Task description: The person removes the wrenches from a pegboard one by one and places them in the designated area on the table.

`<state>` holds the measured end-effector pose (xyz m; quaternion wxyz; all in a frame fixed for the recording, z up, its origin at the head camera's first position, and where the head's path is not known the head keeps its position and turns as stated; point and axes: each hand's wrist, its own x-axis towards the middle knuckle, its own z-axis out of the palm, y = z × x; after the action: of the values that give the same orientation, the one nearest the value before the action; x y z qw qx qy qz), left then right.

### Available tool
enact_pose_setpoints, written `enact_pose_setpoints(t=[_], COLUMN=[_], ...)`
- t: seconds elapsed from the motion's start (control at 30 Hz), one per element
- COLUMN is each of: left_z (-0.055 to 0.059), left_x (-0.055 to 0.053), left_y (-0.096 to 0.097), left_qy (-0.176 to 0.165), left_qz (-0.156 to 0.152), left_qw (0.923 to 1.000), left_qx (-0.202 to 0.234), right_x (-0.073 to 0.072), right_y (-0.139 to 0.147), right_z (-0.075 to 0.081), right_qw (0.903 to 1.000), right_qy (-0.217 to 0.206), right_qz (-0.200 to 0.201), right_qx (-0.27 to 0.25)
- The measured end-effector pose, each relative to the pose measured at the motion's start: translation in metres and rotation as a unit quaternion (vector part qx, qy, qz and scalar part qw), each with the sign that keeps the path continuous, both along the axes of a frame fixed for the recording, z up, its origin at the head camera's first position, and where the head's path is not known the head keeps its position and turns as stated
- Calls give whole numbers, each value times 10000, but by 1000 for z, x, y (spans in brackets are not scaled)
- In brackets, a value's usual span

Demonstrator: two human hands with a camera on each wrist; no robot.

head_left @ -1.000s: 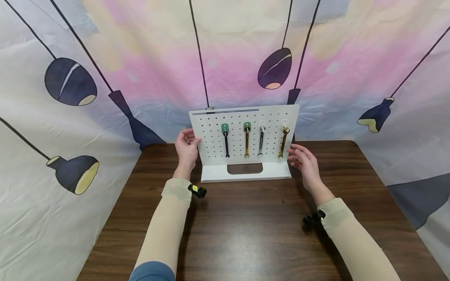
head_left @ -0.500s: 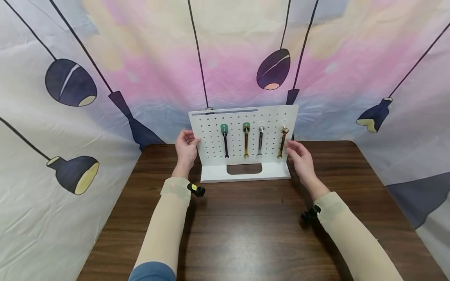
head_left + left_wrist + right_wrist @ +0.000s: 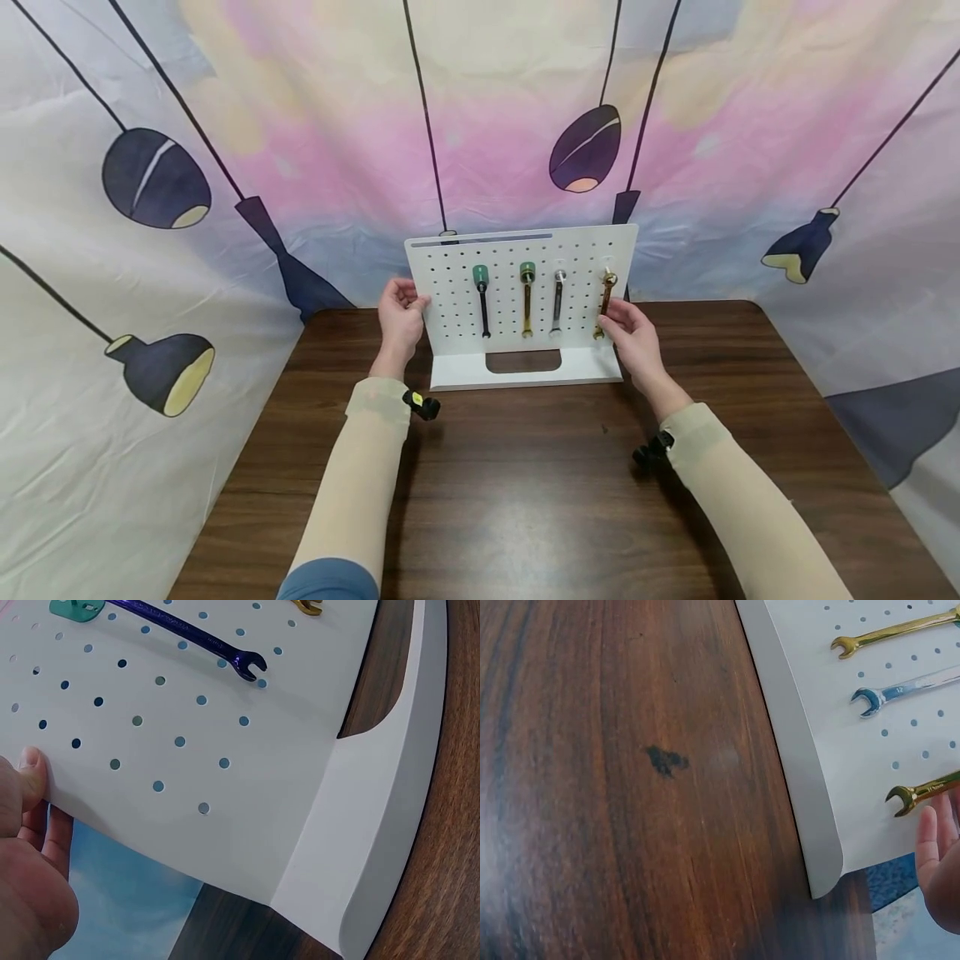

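Observation:
A white pegboard point(image 3: 450, 340) stands upright on the table. My left hand point(image 3: 400, 321) grips its left edge, thumb on the front and fingers behind. Four wrench places run across the board: a dark purple wrench point(image 3: 180, 628) under a green holder, a gold wrench point(image 3: 527, 308) under another, a silver wrench point(image 3: 557, 304), and at the right a second gold wrench point(image 3: 607, 292). My right hand point(image 3: 633, 340) reaches that last one, fingers extended. Its thumb overlaps the lower shaft in the head view, and its fingertips lie right at the wrench's open end point(image 3: 904, 800) in the right wrist view.
The pegboard's flat base point(image 3: 457, 372) has a long cutout and sits toward the back of the brown wooden table point(image 3: 517, 483). Behind hangs a cloth backdrop point(image 3: 495, 108) printed with lamps. A small dark mark point(image 3: 666, 760) lies on the tabletop.
My right hand has moved left from beside the board's right edge to the rightmost gold wrench. The left hand keeps its grip, and the board stays in place.

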<state>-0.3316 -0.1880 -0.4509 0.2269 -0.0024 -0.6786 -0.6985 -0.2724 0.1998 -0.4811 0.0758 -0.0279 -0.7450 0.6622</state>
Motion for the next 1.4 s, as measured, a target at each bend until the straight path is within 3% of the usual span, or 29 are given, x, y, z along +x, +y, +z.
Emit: enact_pose_setpoints(t=[0.67,1.03,1.4], left_z=[2,-1,2], left_x=[-1,1,2], left_y=[0,-2,-5], left_qy=[-146,-121,-361], left_qz=[50,-62,-103], left_qw=[9995,9988,9973], left_qx=[-265,-473,-632], right_x=[-1,16,28], right_y=[-2,6,8], right_z=[-12,-12,-3], right_qw=[9989,9967,9954], right_qy=[324,733,905], right_qz=[-325,-238,60], right_qx=[-54,-261,-309])
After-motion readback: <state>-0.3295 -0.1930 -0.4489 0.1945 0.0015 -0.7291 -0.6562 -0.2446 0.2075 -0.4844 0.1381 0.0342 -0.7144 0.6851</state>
